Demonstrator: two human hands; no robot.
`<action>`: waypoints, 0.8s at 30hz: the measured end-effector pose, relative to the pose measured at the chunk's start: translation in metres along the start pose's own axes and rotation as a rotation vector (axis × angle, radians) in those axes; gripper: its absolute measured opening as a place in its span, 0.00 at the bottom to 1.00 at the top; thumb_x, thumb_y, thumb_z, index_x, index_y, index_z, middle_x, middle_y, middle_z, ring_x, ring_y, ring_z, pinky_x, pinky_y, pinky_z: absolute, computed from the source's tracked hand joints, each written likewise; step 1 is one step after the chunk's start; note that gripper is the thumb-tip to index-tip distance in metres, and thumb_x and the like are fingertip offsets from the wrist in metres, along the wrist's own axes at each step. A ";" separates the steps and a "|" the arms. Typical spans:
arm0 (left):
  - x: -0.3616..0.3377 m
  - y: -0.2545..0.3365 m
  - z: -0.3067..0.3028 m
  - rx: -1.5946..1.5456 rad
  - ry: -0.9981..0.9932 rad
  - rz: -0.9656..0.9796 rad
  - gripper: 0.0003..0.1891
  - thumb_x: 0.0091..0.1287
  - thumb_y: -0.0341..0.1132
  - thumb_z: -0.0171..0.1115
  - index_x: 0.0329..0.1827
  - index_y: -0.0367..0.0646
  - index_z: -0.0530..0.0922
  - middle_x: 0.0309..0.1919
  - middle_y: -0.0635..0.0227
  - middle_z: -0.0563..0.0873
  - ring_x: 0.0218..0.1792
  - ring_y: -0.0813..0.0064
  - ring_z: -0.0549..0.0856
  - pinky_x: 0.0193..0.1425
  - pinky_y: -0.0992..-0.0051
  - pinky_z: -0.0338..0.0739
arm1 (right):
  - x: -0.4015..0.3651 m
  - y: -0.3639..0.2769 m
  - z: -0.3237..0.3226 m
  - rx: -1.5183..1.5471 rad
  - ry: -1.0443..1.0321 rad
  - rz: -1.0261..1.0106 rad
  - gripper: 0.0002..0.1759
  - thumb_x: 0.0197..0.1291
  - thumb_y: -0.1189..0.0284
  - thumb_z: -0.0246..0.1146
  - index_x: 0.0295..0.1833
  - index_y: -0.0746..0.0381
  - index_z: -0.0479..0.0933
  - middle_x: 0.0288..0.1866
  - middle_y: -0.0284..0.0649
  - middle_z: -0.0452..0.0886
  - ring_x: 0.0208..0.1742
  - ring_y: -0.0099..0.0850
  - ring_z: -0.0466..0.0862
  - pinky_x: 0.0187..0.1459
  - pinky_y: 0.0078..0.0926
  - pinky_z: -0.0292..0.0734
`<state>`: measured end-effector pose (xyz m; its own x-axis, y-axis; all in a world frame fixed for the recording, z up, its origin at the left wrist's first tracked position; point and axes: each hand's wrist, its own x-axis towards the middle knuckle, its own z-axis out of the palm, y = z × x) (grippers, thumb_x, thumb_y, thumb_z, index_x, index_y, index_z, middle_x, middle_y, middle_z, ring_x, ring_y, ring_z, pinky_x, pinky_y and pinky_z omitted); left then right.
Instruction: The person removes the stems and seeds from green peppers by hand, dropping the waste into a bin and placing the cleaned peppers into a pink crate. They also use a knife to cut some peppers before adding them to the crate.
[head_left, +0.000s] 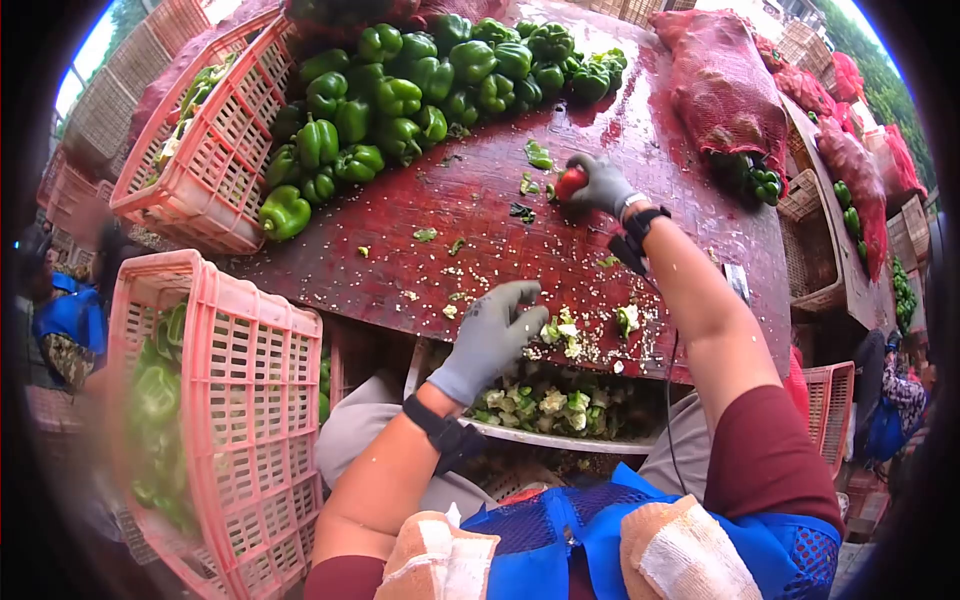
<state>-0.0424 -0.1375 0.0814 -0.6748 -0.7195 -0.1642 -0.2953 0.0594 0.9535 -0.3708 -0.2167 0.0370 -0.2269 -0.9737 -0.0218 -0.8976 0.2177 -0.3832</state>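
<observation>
My right hand (600, 187), in a grey glove, is closed around a small red rounded object (571, 184) over the middle of the red table; its kind is not clear. Nearer the table's front edge, my left hand (497, 335) is gloved too, with thumb and fingers apart and nothing between them. Pale pepper cores (563, 332) lie just right of it among scattered seeds. Beyond both hands, a heap of green bell peppers (398, 96) covers the far left of the table. Green scraps (538, 154) lie near my right hand.
A pink crate (255, 390) holding green peppers stands at my left; another crate (215, 150) tilts against the table behind it. Below the table edge, a tray (545, 438) holds pepper cores. A red mesh sack (725, 90) lies at the far right. Other people (70, 315) are at the sides.
</observation>
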 end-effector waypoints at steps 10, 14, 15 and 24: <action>0.016 -0.038 0.037 -0.274 0.334 0.184 0.22 0.77 0.47 0.57 0.60 0.36 0.74 0.49 0.56 0.83 0.48 0.68 0.83 0.54 0.68 0.78 | -0.181 -0.123 0.030 1.076 -0.083 -0.221 0.27 0.66 0.75 0.65 0.68 0.63 0.66 0.57 0.44 0.77 0.56 0.29 0.79 0.57 0.29 0.78; 0.007 -0.039 0.047 -0.300 0.364 0.289 0.20 0.79 0.49 0.54 0.54 0.39 0.75 0.41 0.69 0.81 0.43 0.81 0.80 0.49 0.77 0.79 | -0.206 -0.137 0.030 0.964 0.053 -0.169 0.25 0.69 0.73 0.62 0.69 0.64 0.64 0.53 0.43 0.76 0.50 0.27 0.77 0.51 0.27 0.78; 0.003 -0.036 0.048 -0.378 0.335 0.284 0.19 0.79 0.49 0.53 0.53 0.40 0.75 0.40 0.69 0.81 0.42 0.82 0.79 0.48 0.77 0.78 | -0.210 -0.141 0.032 0.962 0.110 -0.135 0.23 0.70 0.69 0.62 0.66 0.64 0.66 0.52 0.44 0.77 0.49 0.28 0.78 0.50 0.29 0.78; -0.004 -0.018 0.038 -0.873 0.408 0.160 0.17 0.80 0.49 0.51 0.39 0.45 0.75 0.33 0.73 0.79 0.35 0.82 0.78 0.41 0.76 0.78 | -0.200 -0.196 0.028 0.610 0.456 -0.033 0.17 0.69 0.60 0.64 0.45 0.65 0.77 0.37 0.50 0.83 0.38 0.41 0.84 0.42 0.37 0.78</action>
<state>-0.0604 -0.1094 0.0553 -0.3290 -0.9415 -0.0737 0.4951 -0.2384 0.8355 -0.1392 -0.0669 0.0907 -0.4556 -0.8262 0.3315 -0.5689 -0.0162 -0.8223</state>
